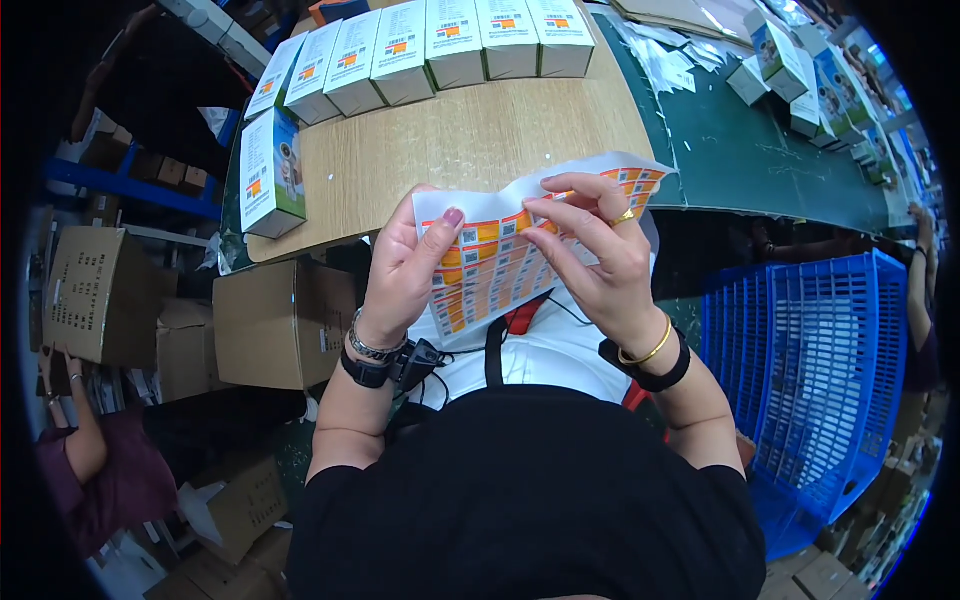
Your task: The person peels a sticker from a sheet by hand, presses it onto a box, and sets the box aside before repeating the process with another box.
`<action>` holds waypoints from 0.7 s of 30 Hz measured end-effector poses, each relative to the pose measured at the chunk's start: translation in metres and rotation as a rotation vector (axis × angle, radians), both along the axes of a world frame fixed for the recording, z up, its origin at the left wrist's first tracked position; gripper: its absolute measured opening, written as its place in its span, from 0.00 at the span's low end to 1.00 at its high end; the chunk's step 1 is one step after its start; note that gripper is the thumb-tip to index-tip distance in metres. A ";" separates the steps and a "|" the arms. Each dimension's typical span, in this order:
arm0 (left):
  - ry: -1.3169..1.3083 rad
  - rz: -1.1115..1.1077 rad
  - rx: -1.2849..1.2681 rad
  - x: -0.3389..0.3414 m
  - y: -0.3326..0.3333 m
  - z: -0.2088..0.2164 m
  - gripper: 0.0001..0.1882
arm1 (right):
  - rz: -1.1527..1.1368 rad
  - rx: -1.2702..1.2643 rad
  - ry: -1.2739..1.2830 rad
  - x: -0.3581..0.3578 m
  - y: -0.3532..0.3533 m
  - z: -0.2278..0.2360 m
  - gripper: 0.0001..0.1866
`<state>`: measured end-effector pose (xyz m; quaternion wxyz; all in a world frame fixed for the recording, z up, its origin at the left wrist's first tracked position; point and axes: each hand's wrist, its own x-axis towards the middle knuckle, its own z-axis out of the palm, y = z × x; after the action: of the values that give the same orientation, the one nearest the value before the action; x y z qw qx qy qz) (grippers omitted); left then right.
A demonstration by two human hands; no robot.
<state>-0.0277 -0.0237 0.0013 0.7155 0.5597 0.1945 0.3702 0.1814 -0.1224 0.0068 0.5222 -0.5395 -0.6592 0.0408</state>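
Note:
A sheet of orange-and-white stickers (480, 278), printed with small square codes, is held up over my lap at the table's near edge. My left hand (402, 262) grips its left side, with the thumb on the front. At the sheet's upper middle, my right hand (605, 245) pinches a sticker between thumb and index finger; how far this sticker is lifted from the backing I cannot tell. The sheet's upper right corner curls away behind the right fingers. Several white boxes (455, 38) bearing similar orange stickers stand in a curved row across the wooden board (480, 130). Another such box (272, 172) stands nearer, at the left edge.
Right of me stands a blue plastic crate (800, 370). Cardboard cartons (262, 325) are stacked at my left, where another person's hands touch a carton (95, 295). More white boxes (780, 55) and loose paper scraps (655, 62) lie on the green table (740, 150).

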 end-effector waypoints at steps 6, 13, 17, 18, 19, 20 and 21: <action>0.205 0.098 0.133 -0.010 -0.005 0.000 0.08 | 0.033 0.032 0.034 -0.005 0.003 -0.002 0.13; 0.210 0.025 0.268 -0.017 0.000 -0.014 0.07 | 0.043 -0.004 -0.020 0.000 -0.007 -0.002 0.09; 0.176 0.030 0.267 -0.013 -0.002 -0.013 0.06 | 0.083 -0.019 0.036 -0.001 -0.011 -0.004 0.10; 0.174 0.029 0.273 -0.013 -0.002 -0.012 0.06 | 0.102 -0.023 0.066 -0.001 -0.010 -0.004 0.10; 0.155 0.016 0.232 -0.014 -0.002 -0.012 0.07 | 0.102 -0.018 0.065 -0.001 -0.010 -0.004 0.10; 0.137 0.004 0.191 -0.014 -0.003 -0.013 0.07 | 0.103 -0.012 0.070 0.000 -0.009 -0.004 0.11; 0.120 -0.006 0.148 -0.016 -0.004 -0.013 0.07 | 0.107 -0.006 0.077 0.000 -0.009 -0.004 0.11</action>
<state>-0.0435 -0.0272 -0.0116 0.6604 0.6327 0.2073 0.3473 0.1812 -0.1316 0.0029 0.5426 -0.5032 -0.6663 0.0912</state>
